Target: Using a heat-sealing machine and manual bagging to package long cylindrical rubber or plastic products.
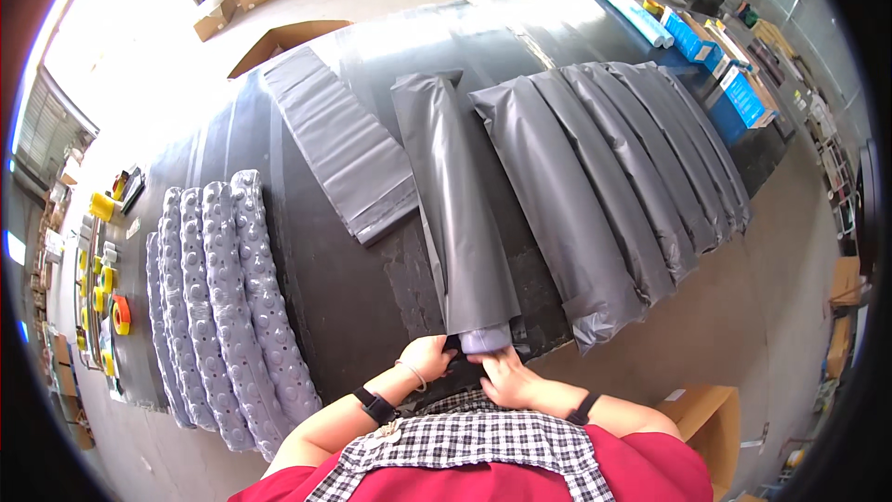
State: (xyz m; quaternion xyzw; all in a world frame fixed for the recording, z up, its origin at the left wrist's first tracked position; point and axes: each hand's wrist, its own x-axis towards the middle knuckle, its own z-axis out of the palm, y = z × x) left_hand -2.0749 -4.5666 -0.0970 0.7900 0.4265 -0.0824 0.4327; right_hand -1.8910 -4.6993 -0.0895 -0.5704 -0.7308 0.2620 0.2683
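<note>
Grey plastic sleeve (460,214) lies lengthwise on the black desk (344,297), its open mouth at the near edge; the end of a pale lavender roll (485,340) protrudes there, the rest inside. Left hand (426,359) is at the left side of the mouth, fingers curled; whether they pinch the film cannot be told. Right hand (508,379) has its fingers against the near end of the roll, reaching partly under it; grip cannot be told. Just left of the sleeve, farther back: flat grey sleeves (339,144), stacked. Far left of these, nearer: lavender bubbled rolls (228,307), side by side. Right: a row of filled grey sleeves (595,195). Far right: light-blue rolls (635,14) beside blue-printed boxes (689,35). Near right, below desk level: open cardboard box (714,416).
</note>
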